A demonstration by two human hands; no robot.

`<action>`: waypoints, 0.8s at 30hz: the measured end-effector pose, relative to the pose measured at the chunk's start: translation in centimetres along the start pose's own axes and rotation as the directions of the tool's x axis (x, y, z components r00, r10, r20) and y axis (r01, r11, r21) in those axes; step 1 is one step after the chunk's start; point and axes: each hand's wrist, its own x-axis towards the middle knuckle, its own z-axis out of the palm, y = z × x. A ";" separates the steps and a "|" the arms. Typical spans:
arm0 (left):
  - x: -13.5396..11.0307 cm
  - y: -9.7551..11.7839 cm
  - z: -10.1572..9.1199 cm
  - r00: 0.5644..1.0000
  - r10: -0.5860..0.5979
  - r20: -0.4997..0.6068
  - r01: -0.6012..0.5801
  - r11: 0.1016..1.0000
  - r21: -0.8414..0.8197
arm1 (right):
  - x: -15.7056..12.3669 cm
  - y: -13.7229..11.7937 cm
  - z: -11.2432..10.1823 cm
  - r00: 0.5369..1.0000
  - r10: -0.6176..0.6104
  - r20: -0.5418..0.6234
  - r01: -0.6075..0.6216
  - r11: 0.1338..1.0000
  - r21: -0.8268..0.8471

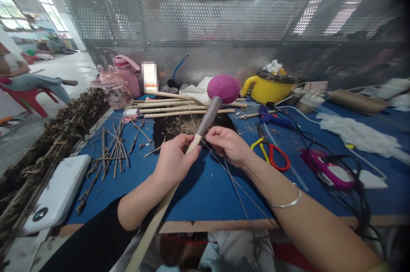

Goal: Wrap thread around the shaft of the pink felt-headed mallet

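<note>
My left hand (174, 159) is wrapped around a pale wooden stick (153, 225), which slants from the lower left up over the table. At its far end sits a round purple cloth-covered head (223, 88), gathered at the neck. Grey thread wrapping (209, 116) covers the stick from that neck down to just above my left fingers, where a bit of purple cloth shows. Close to the wrapping's lower end, my right hand (229, 144) pinches a loose grey thread (230, 174); several strands trail down over the table's front edge.
Red-and-yellow scissors (275, 156), a blue glue gun (275, 118) and a purple device (329, 169) with cables lie right. A yellow pot (272, 88) and pale sticks (188, 114) stand behind. Twigs (112, 150) and a white power bank (59, 191) lie left. A person sits far left.
</note>
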 end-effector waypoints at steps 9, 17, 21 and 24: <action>-0.3 0.2 0.3 0.996 -0.075 0.037 0.080 0.984 -0.157 | 0.0 0.2 0.5 0.996 0.079 0.048 -0.085 0.986 0.141; 0.2 0.7 0.5 0.924 -0.206 0.323 0.340 0.829 -0.444 | 0.1 0.2 0.3 0.992 0.050 0.112 -0.071 0.979 0.192; 0.2 0.2 0.8 0.820 -0.326 0.470 0.506 0.797 -0.330 | 0.3 1.0 0.4 0.997 0.062 0.043 -0.066 0.994 0.091; -0.5 -0.1 1.3 0.930 -0.259 0.261 0.307 0.937 -0.165 | 0.6 1.6 0.8 0.997 0.082 -0.001 -0.082 0.992 0.092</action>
